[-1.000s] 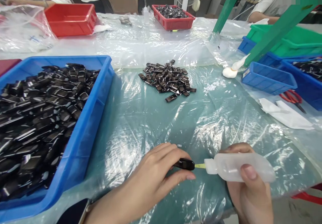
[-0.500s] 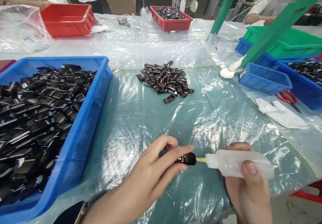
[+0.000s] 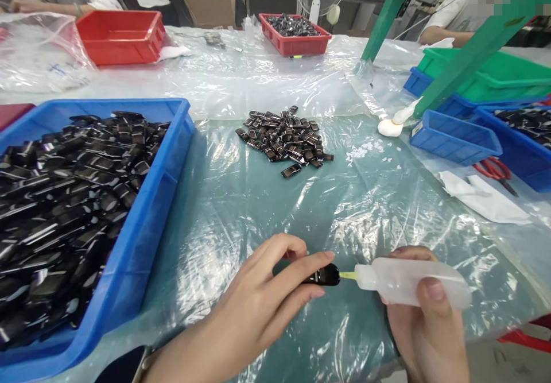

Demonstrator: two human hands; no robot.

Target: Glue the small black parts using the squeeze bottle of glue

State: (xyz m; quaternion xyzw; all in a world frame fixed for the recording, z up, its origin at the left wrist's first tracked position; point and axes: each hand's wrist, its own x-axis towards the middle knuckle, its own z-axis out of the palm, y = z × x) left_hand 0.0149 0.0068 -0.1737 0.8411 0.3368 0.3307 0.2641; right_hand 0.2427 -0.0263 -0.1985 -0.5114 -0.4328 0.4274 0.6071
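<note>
My left hand (image 3: 262,302) pinches a small glossy black part (image 3: 325,275) between thumb and fingers, low in the middle of the view. My right hand (image 3: 424,328) is wrapped round a translucent white squeeze bottle (image 3: 413,282) lying sideways. The bottle's yellow nozzle (image 3: 348,275) touches the end of the black part. Both hands hover just above the plastic-covered table (image 3: 267,211). A dark watch shows on my left wrist.
A big blue bin (image 3: 142,211) full of black parts stands at the left. A pile of small black parts (image 3: 286,139) lies mid-table. Small blue trays (image 3: 454,139), red scissors (image 3: 493,170) and white cloth (image 3: 486,196) sit right. Red bins (image 3: 120,35) and other people are at the back.
My left fingers have shifted their hold on the black part, index finger now stretched along it. The part and the nozzle have moved slightly right; the bottle stays against it.
</note>
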